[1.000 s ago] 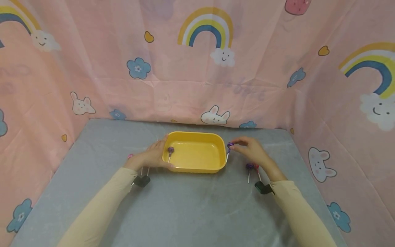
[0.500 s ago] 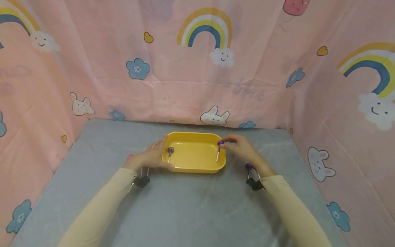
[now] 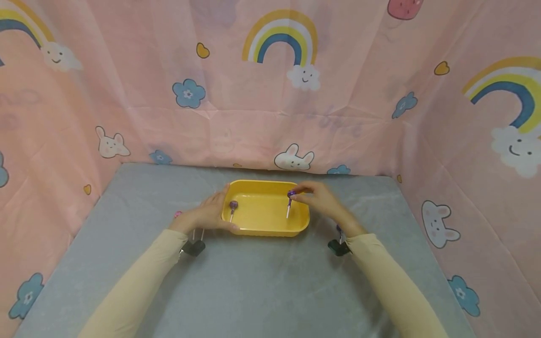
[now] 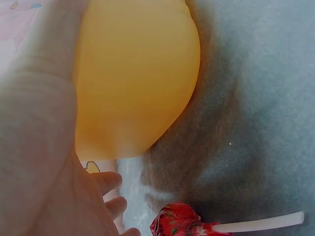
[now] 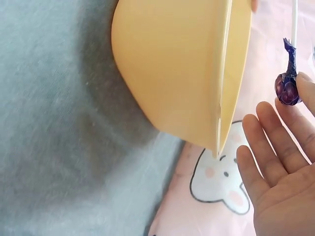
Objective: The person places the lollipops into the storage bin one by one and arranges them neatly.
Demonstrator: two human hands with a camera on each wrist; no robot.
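Observation:
A purple-wrapped lollipop [image 3: 290,193] hangs stick down over the right part of the yellow plastic container [image 3: 267,232]. My right hand [image 3: 319,199] pinches its candy head between thumb and forefinger; in the right wrist view the other fingers are spread. My left hand [image 3: 208,217] spans the container's left end, thumb at the front and fingers at the back, holding it. Inside, a second lollipop [image 3: 234,205] leans near the left wall. A red-wrapped lollipop [image 4: 177,220] lies beside the container in the left wrist view.
Beneath the left wrist a pink lollipop head [image 3: 178,214] and two white sticks show on the grey cloth table [image 3: 262,286]. Another dark purple lollipop [image 3: 339,230] is mostly hidden by the right wrist. A pink printed curtain [image 3: 236,126] hangs behind and at both sides.
My right hand has carried the purple lollipop leftward from beside the container, across its right rim and over the inside. The left hand and the container have stayed put.

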